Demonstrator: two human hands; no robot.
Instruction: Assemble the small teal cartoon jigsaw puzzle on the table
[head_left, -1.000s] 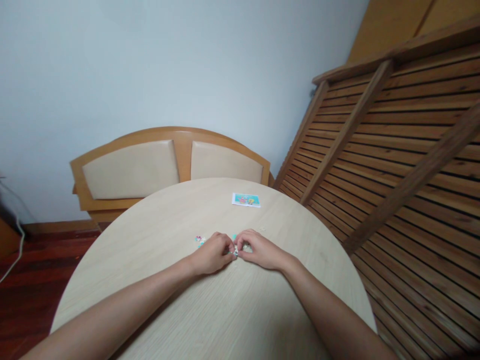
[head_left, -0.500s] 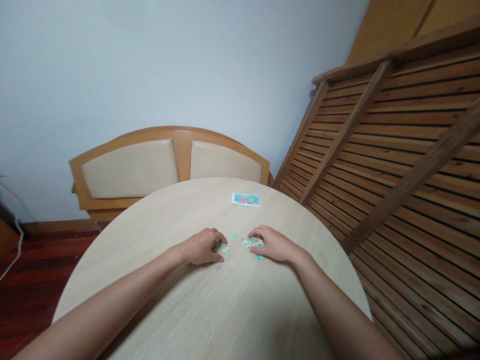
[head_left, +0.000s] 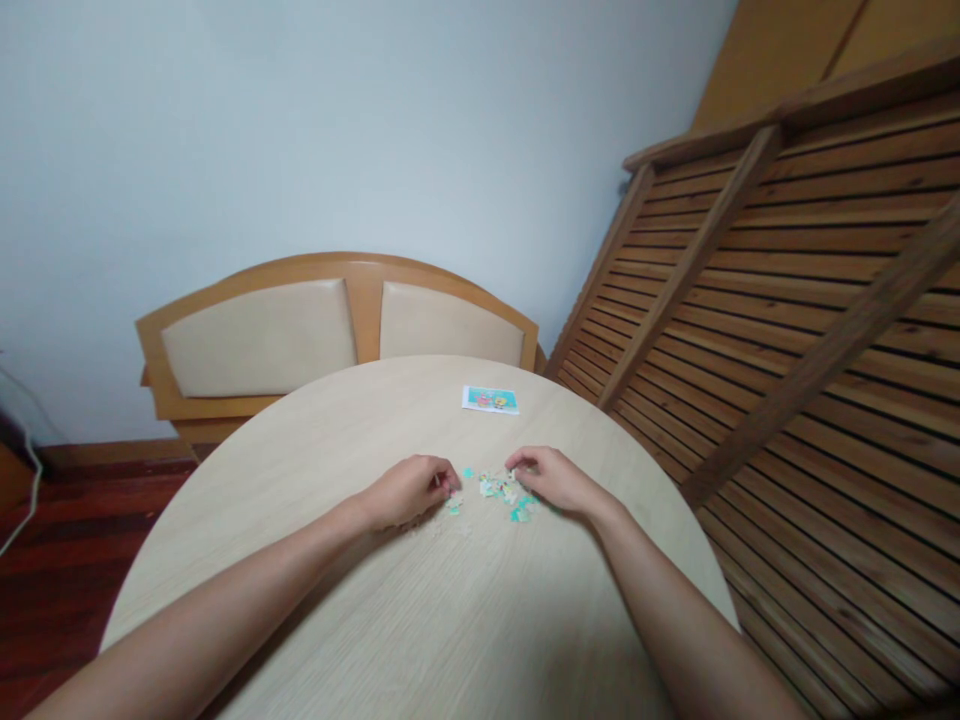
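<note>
Small jigsaw puzzle pieces (head_left: pixel 491 488), white, teal and yellowish, lie loosely scattered on the round wooden table (head_left: pixel 420 600). My left hand (head_left: pixel 416 490) rests at the left side of the pieces, fingers curled in and closed; what they hold is hidden. A few pieces (head_left: pixel 454 506) lie right beside its fingertips. On the other side, my right hand (head_left: pixel 551 478) has thumb and fingers pinched at a small puzzle piece at the pile's edge. Teal pieces (head_left: pixel 523 512) lie just below that hand.
Beyond the pieces lies a picture card (head_left: pixel 490 400) with two cartoon figures on teal. A headboard with cream panels (head_left: pixel 262 340) stands behind the table against the wall. A slatted wooden frame (head_left: pixel 750 300) leans on the right. A white cable (head_left: pixel 34 490) hangs at far left.
Both hands have gone from spread, cupping the pieces, to closed fingers. My right hand has shifted slightly right, and the pieces between the hands are more spread out and visible.
</note>
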